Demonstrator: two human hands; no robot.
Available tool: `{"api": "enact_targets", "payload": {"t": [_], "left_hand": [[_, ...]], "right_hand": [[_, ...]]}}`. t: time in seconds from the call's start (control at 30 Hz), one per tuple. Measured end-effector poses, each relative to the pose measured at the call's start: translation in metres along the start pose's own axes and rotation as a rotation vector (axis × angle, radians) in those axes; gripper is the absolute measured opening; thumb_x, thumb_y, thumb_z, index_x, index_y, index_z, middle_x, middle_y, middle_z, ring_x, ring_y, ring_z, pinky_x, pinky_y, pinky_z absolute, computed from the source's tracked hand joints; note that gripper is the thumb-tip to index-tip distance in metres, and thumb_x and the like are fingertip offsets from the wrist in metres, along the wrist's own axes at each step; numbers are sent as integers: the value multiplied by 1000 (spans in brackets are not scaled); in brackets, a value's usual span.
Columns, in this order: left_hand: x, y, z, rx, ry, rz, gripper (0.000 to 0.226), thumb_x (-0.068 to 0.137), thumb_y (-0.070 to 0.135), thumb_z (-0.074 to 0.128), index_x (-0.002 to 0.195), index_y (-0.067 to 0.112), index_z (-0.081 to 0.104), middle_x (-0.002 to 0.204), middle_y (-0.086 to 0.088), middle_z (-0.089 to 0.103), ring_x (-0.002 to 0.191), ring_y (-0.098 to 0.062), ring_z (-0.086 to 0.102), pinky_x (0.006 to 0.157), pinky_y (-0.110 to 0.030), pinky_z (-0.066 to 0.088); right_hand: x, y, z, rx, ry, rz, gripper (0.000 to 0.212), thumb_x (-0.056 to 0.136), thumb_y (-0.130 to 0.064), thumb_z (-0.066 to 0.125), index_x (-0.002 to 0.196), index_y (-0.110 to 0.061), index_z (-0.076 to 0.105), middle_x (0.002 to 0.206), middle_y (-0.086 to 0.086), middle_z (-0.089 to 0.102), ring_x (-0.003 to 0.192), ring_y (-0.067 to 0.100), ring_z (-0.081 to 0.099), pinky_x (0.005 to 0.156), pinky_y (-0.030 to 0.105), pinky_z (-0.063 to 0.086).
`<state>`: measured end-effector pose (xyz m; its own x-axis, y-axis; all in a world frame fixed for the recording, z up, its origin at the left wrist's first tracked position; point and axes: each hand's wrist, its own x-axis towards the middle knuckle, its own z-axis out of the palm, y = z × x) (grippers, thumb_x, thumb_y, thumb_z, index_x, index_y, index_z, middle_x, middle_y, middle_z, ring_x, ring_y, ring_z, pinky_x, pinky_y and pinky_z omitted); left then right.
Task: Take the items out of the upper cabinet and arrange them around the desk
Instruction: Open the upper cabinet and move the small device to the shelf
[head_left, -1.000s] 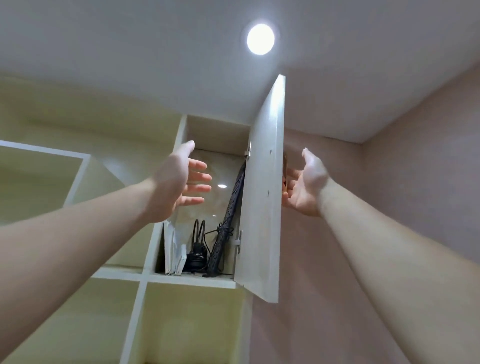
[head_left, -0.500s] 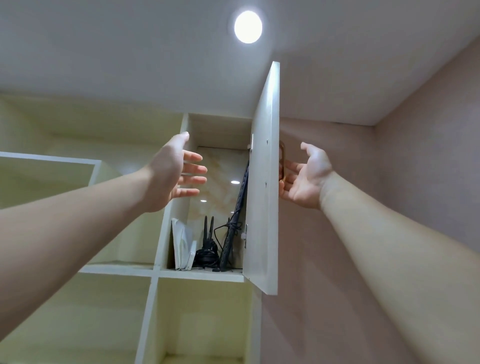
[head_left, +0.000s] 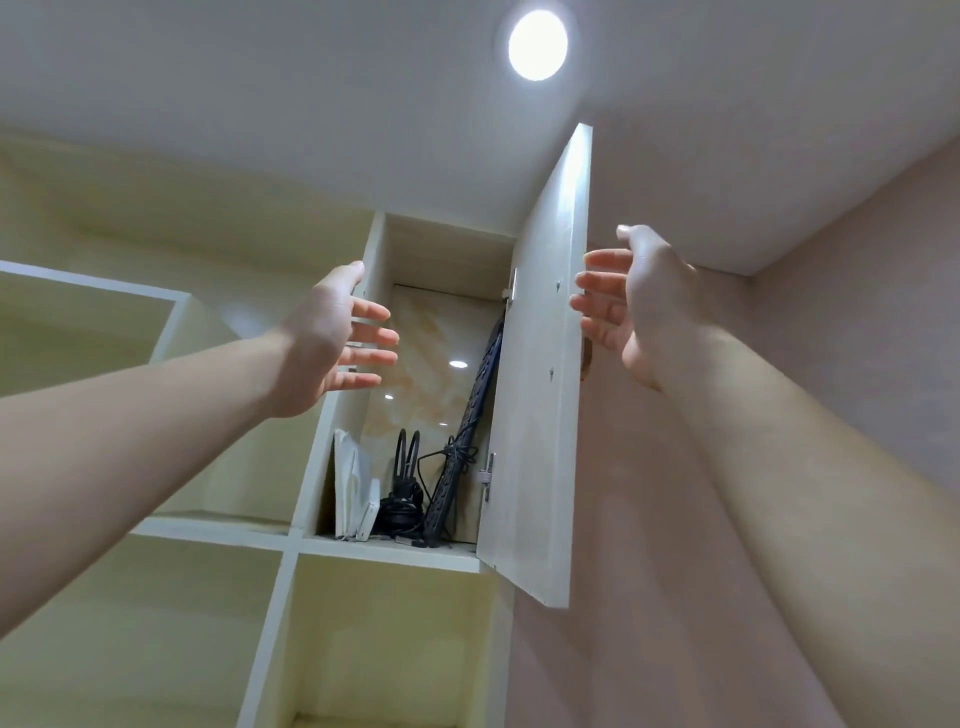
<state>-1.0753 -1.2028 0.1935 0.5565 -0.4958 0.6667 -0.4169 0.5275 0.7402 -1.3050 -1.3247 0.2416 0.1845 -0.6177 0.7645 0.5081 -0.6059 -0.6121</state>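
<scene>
Reaching up at the upper cabinet (head_left: 441, 249) right now, door (head_left: 540, 364) swung wide, both hands raised in front of it and nothing picked yet. Left hand (head_left: 332, 343) has a released grip, fingers spread, hovering at the opening's left edge. Right hand (head_left: 634, 306) is just as loose, fingers straight, beside the door's free edge; can't tell if it's touching.

The stuff sits at the bottom of the compartment: white booklets (head_left: 353, 488) leaning on the left wall, a black router with a coiled cord (head_left: 402, 493) in the middle, and a long black power strip (head_left: 467, 431) propped diagonally on the right.

My take: grab the power strip first, low on its body, since it looks likely to slide or drag that tangled cord along. Lift out slowly and watch for snags with the router. Booklets last, pinched together.
</scene>
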Motion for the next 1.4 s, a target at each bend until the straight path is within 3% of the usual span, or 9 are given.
{"api": "enact_targets", "payload": {"t": [0.17, 0.27, 0.4, 0.6, 1.0, 1.27, 1.4], "left_hand": [[13, 0, -9, -52, -25, 14, 63, 103, 60, 27, 121, 11, 61, 118, -15, 71, 106, -30, 70, 87, -45, 55], [22, 2, -22, -66, -35, 30, 63, 103, 61, 27, 120, 11, 61, 117, -15, 71, 106, -30, 70, 89, -46, 54], [33, -5, -40, -62, -51, 28, 60, 103, 60, 28, 115, 12, 62, 116, -15, 71, 106, -31, 70, 87, -45, 53], [52, -28, -66, -42, -114, -1, 61, 104, 60, 27, 117, 11, 61, 118, -14, 69, 106, -30, 69, 81, -42, 54], [85, -91, -87, -20, -266, -40, 66, 103, 62, 27, 125, 10, 61, 121, -15, 70, 110, -31, 69, 95, -48, 53], [98, -123, -95, 18, -317, -69, 65, 102, 64, 28, 119, 12, 63, 124, -16, 69, 111, -32, 70, 82, -42, 55], [108, -129, -92, 27, -314, -54, 65, 103, 63, 28, 121, 11, 63, 121, -15, 71, 106, -30, 70, 88, -44, 55]], "right_hand": [[-5, -8, 32, -123, -183, 70, 48, 101, -56, 46, 111, -16, 68, 105, 11, 78, 90, 29, 78, 75, 38, 60], [-6, 0, 50, -195, -226, 144, 54, 101, -62, 43, 122, -17, 64, 119, 14, 74, 104, 35, 75, 86, 45, 61], [-9, 15, 72, -299, -236, 203, 57, 101, -65, 41, 127, -19, 61, 125, 13, 68, 110, 35, 69, 92, 49, 58], [-13, 43, 101, -385, -204, 244, 59, 101, -65, 41, 133, -19, 58, 130, 13, 63, 111, 35, 66, 81, 46, 58], [-20, 119, 133, -410, -104, 342, 61, 102, -64, 41, 137, -16, 57, 126, 14, 66, 113, 37, 67, 89, 50, 58], [-7, 177, 147, -411, -114, 398, 62, 102, -64, 40, 138, -16, 56, 124, 12, 68, 109, 34, 69, 94, 49, 58], [8, 195, 150, -399, -104, 384, 58, 103, -62, 39, 129, -15, 60, 118, 11, 71, 106, 33, 71, 93, 49, 58]]}}
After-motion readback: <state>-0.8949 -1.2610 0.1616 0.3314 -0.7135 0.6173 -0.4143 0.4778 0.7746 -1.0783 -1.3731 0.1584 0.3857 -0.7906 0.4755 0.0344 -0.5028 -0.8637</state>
